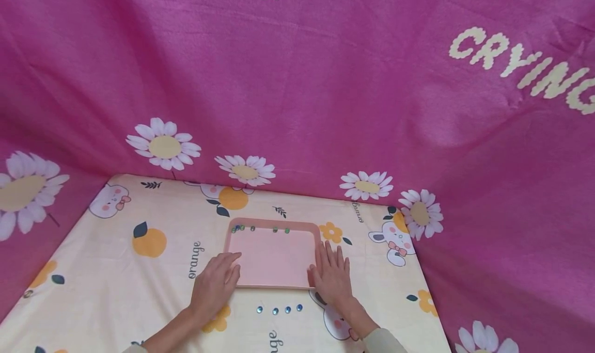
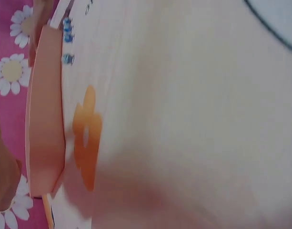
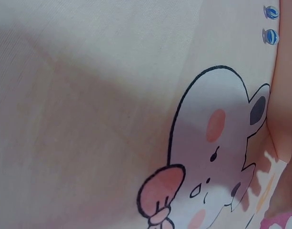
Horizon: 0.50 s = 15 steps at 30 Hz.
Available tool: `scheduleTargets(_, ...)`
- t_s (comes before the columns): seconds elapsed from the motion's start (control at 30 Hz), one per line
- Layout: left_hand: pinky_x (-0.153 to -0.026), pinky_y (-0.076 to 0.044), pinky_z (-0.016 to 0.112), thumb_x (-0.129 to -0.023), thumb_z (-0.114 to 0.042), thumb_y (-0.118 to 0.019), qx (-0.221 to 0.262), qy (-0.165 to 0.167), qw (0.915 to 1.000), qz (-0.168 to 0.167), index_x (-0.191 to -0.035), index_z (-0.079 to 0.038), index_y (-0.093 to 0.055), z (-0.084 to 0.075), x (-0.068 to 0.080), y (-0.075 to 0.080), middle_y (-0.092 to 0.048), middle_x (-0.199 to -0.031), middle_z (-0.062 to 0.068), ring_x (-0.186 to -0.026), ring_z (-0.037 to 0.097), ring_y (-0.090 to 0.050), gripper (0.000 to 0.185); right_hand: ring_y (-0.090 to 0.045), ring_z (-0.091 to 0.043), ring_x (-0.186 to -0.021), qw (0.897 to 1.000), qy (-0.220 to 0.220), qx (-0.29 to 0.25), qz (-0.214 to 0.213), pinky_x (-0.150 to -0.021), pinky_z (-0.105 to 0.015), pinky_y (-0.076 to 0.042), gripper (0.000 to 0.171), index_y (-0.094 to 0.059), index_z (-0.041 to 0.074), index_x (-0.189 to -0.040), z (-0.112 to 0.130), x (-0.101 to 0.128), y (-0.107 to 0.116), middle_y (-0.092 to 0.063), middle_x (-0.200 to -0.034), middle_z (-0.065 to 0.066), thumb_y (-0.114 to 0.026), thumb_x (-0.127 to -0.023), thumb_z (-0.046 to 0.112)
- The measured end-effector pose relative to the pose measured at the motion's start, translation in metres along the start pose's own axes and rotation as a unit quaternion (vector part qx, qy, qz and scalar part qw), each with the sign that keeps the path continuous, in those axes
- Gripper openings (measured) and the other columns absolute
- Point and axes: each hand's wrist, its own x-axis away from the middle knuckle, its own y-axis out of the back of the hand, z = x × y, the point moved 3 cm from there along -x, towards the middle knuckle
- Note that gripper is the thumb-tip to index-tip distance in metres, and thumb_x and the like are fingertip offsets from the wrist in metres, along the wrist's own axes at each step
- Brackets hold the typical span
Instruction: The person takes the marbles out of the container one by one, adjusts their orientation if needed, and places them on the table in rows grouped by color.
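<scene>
A shallow pink tray (image 1: pixel 274 260) lies on the printed cloth between both hands. Several small glass marbles (image 1: pixel 252 228) rest in it along the far wall, some clustered in the far left corner. My left hand (image 1: pixel 215 283) is at the tray's left side, its fingers reaching over the rim. At the right side, my right hand (image 1: pixel 332 278) lies with fingers straight and spread outside the wall, the thumb over the rim. A row of blue marbles (image 1: pixel 288 309) sits on the cloth in front of the tray; two blue marbles (image 3: pixel 271 36) show in the right wrist view.
The cream cloth (image 1: pixel 162 291) carries printed oranges, flowers and rabbits. A pink daisy-print curtain (image 1: pixel 297 100) rises behind and at both sides. One small round thing (image 1: pixel 28 293) lies at the cloth's left edge.
</scene>
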Motion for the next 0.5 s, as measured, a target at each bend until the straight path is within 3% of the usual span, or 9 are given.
scheduleTargets(0.23,-0.09,-0.05,0.05,-0.091,-0.025,-0.069,-0.085,0.032,0.9928,0.079,-0.136,-0.006,-0.06,0.014,0.001,-0.003,-0.054,-0.137,0.015,-0.117,0.034,-0.052,0.05,-0.011,-0.042,-0.149,1.0,0.001,-0.008,0.003,-0.115,-0.066,-0.013,0.071,-0.025,0.014,-0.16,0.001,0.0,0.001,-0.021,-0.164,-0.011,-0.048,-0.101,0.046)
scheduleTargets(0.37,-0.098,-0.045,0.055,-0.093,-0.03,-0.066,-0.104,0.04,0.9869,0.117,-0.144,-0.004,-0.05,0.02,0.007,-0.008,-0.045,-0.147,0.017,-0.127,0.037,-0.045,0.06,-0.011,-0.042,-0.149,1.0,0.003,-0.01,0.005,-0.115,-0.066,-0.013,0.071,-0.024,0.014,-0.16,0.001,0.0,0.001,-0.021,-0.164,-0.011,-0.047,-0.101,0.047)
scheduleTargets(0.5,-0.103,-0.041,0.056,-0.094,-0.033,-0.063,-0.12,0.034,0.9832,0.134,-0.149,-0.001,-0.042,0.023,0.011,-0.011,-0.038,-0.154,0.018,-0.133,0.04,-0.041,0.067,-0.01,-0.042,-0.149,1.0,0.005,-0.009,0.006,-0.115,-0.066,-0.013,0.071,-0.024,0.014,-0.16,0.0,0.001,0.001,-0.021,-0.164,-0.011,-0.047,-0.101,0.047)
